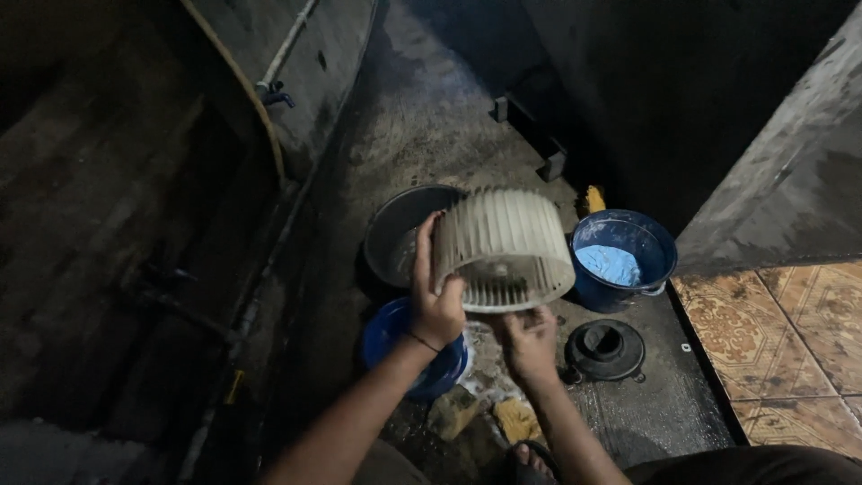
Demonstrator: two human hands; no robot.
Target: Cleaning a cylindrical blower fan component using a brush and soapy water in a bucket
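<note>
A white cylindrical blower fan wheel [505,244] with many thin vertical blades is held up above the wet floor. My left hand [435,296] grips its left rim, fingers reaching up along the blades. My right hand [530,339] supports the wheel from underneath at its lower open end. Below the wheel a blue plastic bowl [395,337] sits on the floor, partly hidden by my left wrist.
A grey metal basin [395,229] stands behind the wheel. A blue bucket [639,251] with a blue cloth is at the right. A black round part [603,348] lies near patterned tiles [790,341]. Two yellowish sponges [485,415] lie by my foot. A pipe with a tap [274,90] runs along the left wall.
</note>
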